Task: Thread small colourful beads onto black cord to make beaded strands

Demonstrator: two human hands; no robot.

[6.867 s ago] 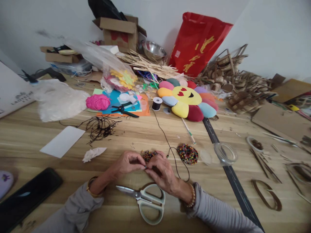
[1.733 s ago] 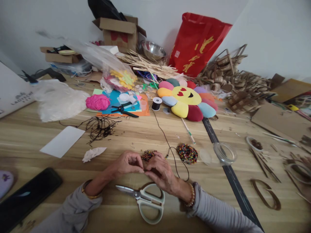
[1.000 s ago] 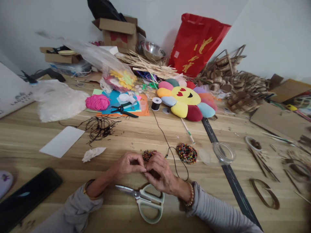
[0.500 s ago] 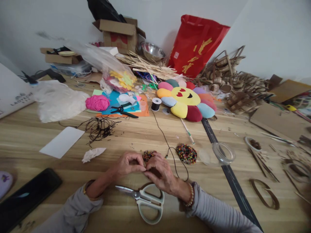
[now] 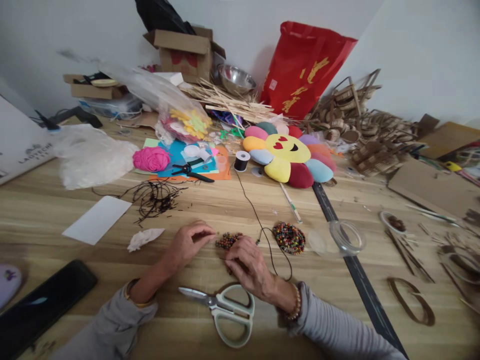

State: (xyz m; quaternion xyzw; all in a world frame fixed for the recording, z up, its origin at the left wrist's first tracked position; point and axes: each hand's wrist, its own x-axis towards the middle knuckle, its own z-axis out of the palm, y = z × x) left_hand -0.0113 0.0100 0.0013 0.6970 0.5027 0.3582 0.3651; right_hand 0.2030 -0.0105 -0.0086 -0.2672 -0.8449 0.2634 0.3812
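Observation:
My right hand [image 5: 249, 265] pinches the black cord [image 5: 245, 196], and a thin dark tip pokes out left of its fingertips. From the spool [image 5: 242, 161] the cord runs toward me, carries a few small beads, and loops beside this hand. My left hand [image 5: 192, 243] is apart from it, thumb and forefinger pinched together; whatever is between them is too small to make out. A small pile of multicoloured beads [image 5: 227, 240] lies between the hands, partly hidden by the right one. Light-handled scissors [image 5: 232, 315] lie on the table below, blades slightly apart.
A coil of strung beads [image 5: 288, 238] lies to the right, near a clear round container [image 5: 347, 237]. On the left are cut black cords [image 5: 155, 197], a white card [image 5: 96, 220], crumpled tissue [image 5: 145, 239] and a phone [image 5: 48, 300]. Behind sit pliers [image 5: 191, 171] and a flower cushion [image 5: 287, 152].
My left hand has moved up and left, away from my right hand; before, their fingertips met. The right hand stays nearly in place, with the cord tip now showing.

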